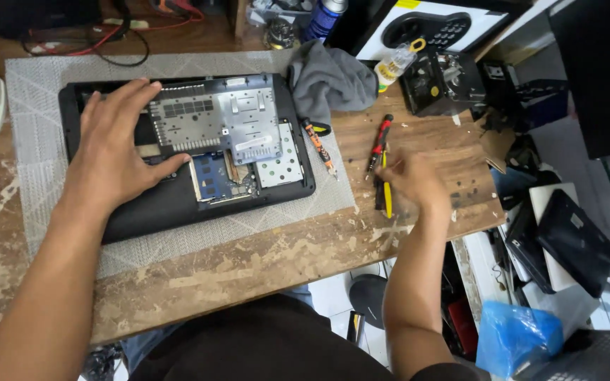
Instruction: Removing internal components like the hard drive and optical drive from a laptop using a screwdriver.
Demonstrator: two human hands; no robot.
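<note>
Over on the left, the left hand (118,152) lies flat and spread on the upturned black laptop (178,152), fingers fanned across its back corner, thumb stretched toward the opened bay; it grasps nothing, just presses down on the casing. The laptop sits on a grey mat (44,106) over a worn wooden table (248,261), its base panel off. A perforated metal shield (220,116) shows in the middle, and just below it a blue memory board (213,176) sits right beside the thumb tip.

Moving along, a grey cloth (330,81) is bunched at the laptop's far right corner. Just off the mat's edge lies an orange-handled screwdriver (319,148), then a red-and-black screwdriver (379,141) a little further right.

Now the right hand (414,183), blurred, is well apart from the laptop, down on the bare wood. It's loosely curled over a yellow-handled tool (387,194), fingertips at or on it, but the blur hides whether it actually has hold of it. Small dark screws (464,187) lie scattered just beyond that hand, and a black boxy device (443,81) stands at the far edge.
</note>
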